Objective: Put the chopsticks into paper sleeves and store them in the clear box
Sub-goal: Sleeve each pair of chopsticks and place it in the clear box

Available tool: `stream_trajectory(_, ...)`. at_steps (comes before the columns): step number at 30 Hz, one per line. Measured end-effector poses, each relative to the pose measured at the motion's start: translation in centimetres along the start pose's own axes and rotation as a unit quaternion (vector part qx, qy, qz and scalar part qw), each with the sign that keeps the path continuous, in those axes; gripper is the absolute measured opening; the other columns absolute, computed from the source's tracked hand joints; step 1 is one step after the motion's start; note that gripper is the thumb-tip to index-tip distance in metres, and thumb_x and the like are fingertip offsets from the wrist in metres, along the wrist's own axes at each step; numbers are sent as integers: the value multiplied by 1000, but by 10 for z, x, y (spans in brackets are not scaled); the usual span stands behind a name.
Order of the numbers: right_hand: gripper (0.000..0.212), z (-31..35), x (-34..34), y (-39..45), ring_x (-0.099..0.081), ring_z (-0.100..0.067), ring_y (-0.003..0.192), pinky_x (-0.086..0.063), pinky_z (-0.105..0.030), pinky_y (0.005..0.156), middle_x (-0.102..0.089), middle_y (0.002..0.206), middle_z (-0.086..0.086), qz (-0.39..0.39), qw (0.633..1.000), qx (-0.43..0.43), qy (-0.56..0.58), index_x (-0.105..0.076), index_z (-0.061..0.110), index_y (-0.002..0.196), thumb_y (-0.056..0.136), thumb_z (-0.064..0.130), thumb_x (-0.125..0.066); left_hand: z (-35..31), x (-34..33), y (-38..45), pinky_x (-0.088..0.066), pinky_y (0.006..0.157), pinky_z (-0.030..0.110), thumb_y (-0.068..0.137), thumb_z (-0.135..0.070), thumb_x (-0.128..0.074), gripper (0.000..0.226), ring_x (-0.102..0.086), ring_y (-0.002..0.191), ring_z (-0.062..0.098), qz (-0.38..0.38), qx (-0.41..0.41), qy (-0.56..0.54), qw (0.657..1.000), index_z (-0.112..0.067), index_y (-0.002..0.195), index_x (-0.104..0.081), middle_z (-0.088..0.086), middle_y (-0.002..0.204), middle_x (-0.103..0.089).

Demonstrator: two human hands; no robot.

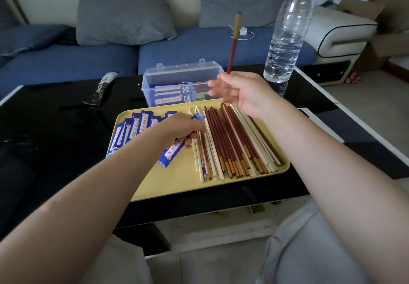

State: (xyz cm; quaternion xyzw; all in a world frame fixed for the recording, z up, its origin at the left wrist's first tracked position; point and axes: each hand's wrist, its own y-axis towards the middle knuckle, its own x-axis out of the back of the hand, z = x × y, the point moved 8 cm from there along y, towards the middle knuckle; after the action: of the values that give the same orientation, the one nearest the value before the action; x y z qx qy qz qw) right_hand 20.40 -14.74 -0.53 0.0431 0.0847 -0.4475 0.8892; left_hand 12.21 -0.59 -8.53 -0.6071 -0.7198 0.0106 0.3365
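Left hand clamped on a blue paper sleeve over the yellow tray; right hand, at 1 o'clock, pinching a red chopstick upright.

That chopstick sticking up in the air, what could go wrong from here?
The red chopstick stands nearly upright in the right hand, close to the tall water bottle; a swing might topple it. The left hand grips a blue paper sleeve over loose chopsticks on the yellow tray, and could scatter them.
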Motion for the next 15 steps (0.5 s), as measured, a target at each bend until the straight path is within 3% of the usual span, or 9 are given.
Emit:
stream_trajectory(3,25,0,17,6,-57,-17,50,-37,-22,42,-67,66,-7,-77,996,22,-50,-68,5,99,105,26,-54,0,-1,2,-52,59,31,86,-24,-72,24,-48,44,16,5,-12,8,1000,-7,88,-55,4,56,-54)
stream_trajectory(5,29,-2,28,9,-45,-15,43,-29,-23,41,-55,54,-2,-127,990,29,-56,-67,5,93,106,26,-51,-1,-3,3,-54,63,33,85,-26,-74,27,-49,45,17,10,-19,11,1000,-7,89,-55,5,56,-55)
stream_trajectory(9,31,-2,41,6,-39,-14,42,-26,-23,40,-49,52,0,-179,982,16,-59,-64,7,90,107,27,-47,-5,-3,1,-51,58,30,85,-28,-74,28,-50,43,14,8,-23,29,999,-8,85,-55,2,54,-56)
stream_trajectory(15,31,-13,36,10,-40,-14,42,-28,-24,42,-49,52,0,-154,986,-7,-63,-64,6,91,107,26,-45,-10,-9,-1,-50,60,32,86,-26,-74,27,-47,43,15,33,-46,0,998,-7,87,-54,2,53,-52)
